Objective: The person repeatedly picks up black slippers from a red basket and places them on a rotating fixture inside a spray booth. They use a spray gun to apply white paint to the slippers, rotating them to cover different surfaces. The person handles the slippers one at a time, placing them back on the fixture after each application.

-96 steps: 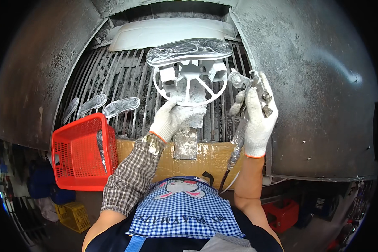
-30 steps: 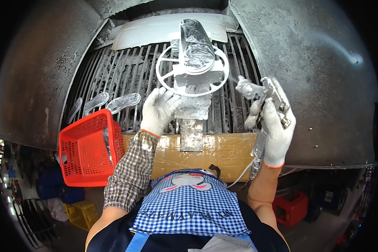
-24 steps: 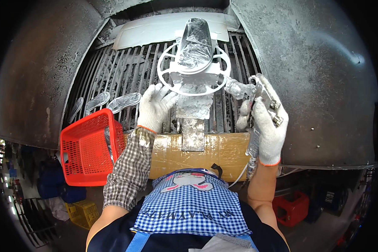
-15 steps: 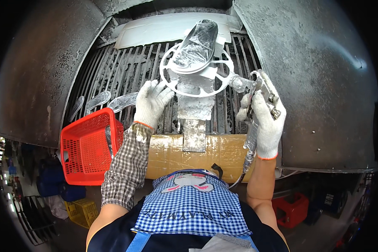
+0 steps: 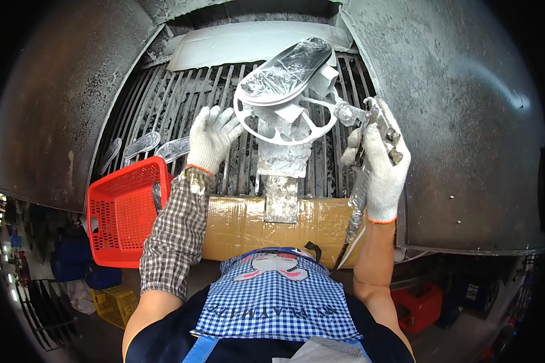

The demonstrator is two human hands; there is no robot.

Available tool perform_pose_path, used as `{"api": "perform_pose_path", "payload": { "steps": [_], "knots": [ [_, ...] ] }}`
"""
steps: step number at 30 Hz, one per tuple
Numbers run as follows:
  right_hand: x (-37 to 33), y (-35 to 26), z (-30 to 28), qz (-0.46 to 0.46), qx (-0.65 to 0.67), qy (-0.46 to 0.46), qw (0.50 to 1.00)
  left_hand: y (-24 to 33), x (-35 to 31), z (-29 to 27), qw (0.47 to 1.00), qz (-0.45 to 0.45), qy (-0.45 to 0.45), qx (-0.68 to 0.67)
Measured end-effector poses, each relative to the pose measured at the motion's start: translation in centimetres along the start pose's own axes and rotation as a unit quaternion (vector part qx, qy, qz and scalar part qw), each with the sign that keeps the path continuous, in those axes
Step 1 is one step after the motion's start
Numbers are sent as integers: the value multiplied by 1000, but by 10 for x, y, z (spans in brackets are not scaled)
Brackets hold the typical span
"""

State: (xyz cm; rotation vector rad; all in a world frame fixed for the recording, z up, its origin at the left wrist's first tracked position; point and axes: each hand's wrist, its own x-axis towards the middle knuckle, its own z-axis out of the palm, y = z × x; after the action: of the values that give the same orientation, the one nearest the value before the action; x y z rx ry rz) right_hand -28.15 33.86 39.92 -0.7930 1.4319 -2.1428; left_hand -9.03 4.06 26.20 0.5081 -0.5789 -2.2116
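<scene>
Red basket (image 5: 127, 175) is sitting lower L by the grate (image 5: 175, 97), w/ a dark wrapped item (image 5: 157, 196) leaning inside; checked sleeve (image 5: 172, 233) is overlapping its R edge & blocking part of it. Three small wrapped soles (image 5: 142, 145) are lying on the bars just past the basket. White sheet (image 5: 254, 43) is spanning the back, dark metal walls (image 5: 442, 139) are flanking both sides, & a brown taped ledge (image 5: 236, 224) is running across the front, w/ a metal plate (image 5: 281, 199) overlapping it. Yellow crate (image 5: 112, 305) is showing on the floor, bottom L.

Centre: film-topped sole (image 5: 284, 71) is resting at a slant, one end up-R, on the white spoked wheel (image 5: 287, 143) above the grate.

L hand (image 5: 214, 139) is hovering just L of the wheel, fingers spread, grasping nothing. R hand (image 5: 386, 169) is gripping a film-wrapped spray gun (image 5: 350, 115), forearm coming up nr vertical, nozzle pointing L at the wheel's R rim; can't tell if they're touching.
</scene>
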Motion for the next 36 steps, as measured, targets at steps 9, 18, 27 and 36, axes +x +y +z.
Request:
{"api": "perform_pose_path", "payload": {
  "steps": [9, 18, 27, 36],
  "knots": [
    [9, 1, 4, -8, 30, 12, 999, -20, -9, 3, 990, 26, 131, 48],
    [18, 4, 11, -25, 27, 43, 998, -80, -55, 6, 991, -94, 88, -34],
    [24, -2, 5, -30, 28, 67, 997, -87, -68, 19, 993, -98, 21, -63],
    [22, -7, -5, -66, -42, 131, 988, -75, -64, 7, 994, -87, 19, -56]
  ]
}}
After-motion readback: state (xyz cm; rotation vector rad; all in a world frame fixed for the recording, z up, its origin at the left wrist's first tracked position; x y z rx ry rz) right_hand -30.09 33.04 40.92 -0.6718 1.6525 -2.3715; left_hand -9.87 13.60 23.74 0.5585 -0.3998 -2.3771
